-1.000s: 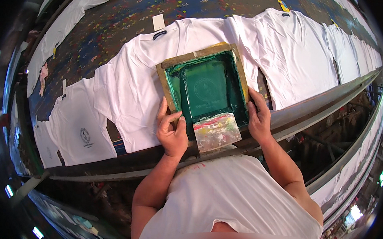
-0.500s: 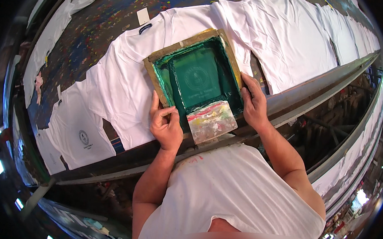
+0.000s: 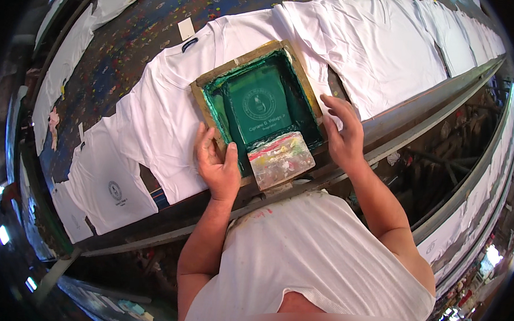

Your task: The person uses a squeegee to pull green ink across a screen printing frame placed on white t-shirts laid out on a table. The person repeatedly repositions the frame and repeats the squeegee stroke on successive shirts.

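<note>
A wooden screen-printing frame (image 3: 301, 70) with green mesh lies on a white T-shirt (image 3: 167, 97). A pale round emblem with lettering below it shows in the mesh. Resting in the frame's near end and jutting over its near edge is a flat squeegee (image 3: 283, 165), smeared with red and yellow paint. My left hand (image 3: 219, 167) is open at the frame's near left corner, fingers spread. Beside the right edge, my right hand (image 3: 345, 136) is open too, its fingers stretched out; whether the fingertips still touch the wood I cannot tell.
More white T-shirts lie along the paint-spotted table (image 3: 123, 54); a shirt at the left (image 3: 118, 197) bears a dark round print. A metal rail (image 3: 385, 150) runs along the table's near edge, in front of my body. Another row of shirts (image 3: 462, 229) hangs or lies at the right.
Both hands have loosened from the frame and their fingers have spread. The emblem in the mesh shows more sharply now. The view has shifted slightly.
</note>
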`<state>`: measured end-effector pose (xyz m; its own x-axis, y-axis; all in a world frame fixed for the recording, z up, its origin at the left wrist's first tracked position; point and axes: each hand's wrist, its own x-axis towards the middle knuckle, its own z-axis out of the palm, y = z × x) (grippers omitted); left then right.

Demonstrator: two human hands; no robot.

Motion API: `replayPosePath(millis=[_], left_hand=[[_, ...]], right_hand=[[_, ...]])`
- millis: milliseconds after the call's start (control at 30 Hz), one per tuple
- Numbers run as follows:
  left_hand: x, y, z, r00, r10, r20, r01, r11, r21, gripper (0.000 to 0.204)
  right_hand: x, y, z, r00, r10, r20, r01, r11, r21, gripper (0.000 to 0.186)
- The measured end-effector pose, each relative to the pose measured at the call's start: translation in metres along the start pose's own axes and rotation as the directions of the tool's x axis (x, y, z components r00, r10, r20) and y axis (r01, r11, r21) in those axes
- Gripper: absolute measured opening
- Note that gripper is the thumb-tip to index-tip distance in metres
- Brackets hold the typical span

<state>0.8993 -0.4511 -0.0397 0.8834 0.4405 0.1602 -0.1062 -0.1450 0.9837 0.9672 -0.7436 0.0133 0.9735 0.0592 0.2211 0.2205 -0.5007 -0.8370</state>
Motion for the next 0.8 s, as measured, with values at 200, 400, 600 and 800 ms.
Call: replayPosePath(millis=[200, 400, 600, 800], left_hand=[[0.095, 0.037, -0.051, 0.839, 0.163, 0.519, -0.485, 0.658, 0.576, 0.086], [0.164, 0.069, -0.04, 0.668, -0.161, 0.727, -0.611, 0.439, 0.659, 0.109], [0.173, 0.084, -0.017, 0.667, -0.313, 0.676, -0.602, 0.308, 0.737, 0.116], [0.17, 0.091, -0.015, 0.696, -0.357, 0.622, -0.535, 0.321, 0.782, 0.119]], right_hand=[[-0.023, -0.06, -0.021, 0.702, -0.407, 0.585, 0.558, 0.825, -0.095, 0.054], [-0.004, -0.071, -0.007, 0.643, -0.386, 0.662, 0.662, 0.714, -0.227, 0.053], [0.02, -0.079, -0.005, 0.64, -0.301, 0.707, 0.601, 0.769, -0.217, 0.036], [0.064, -0.074, 0.006, 0.692, -0.323, 0.646, 0.544, 0.821, -0.172, 0.024]])
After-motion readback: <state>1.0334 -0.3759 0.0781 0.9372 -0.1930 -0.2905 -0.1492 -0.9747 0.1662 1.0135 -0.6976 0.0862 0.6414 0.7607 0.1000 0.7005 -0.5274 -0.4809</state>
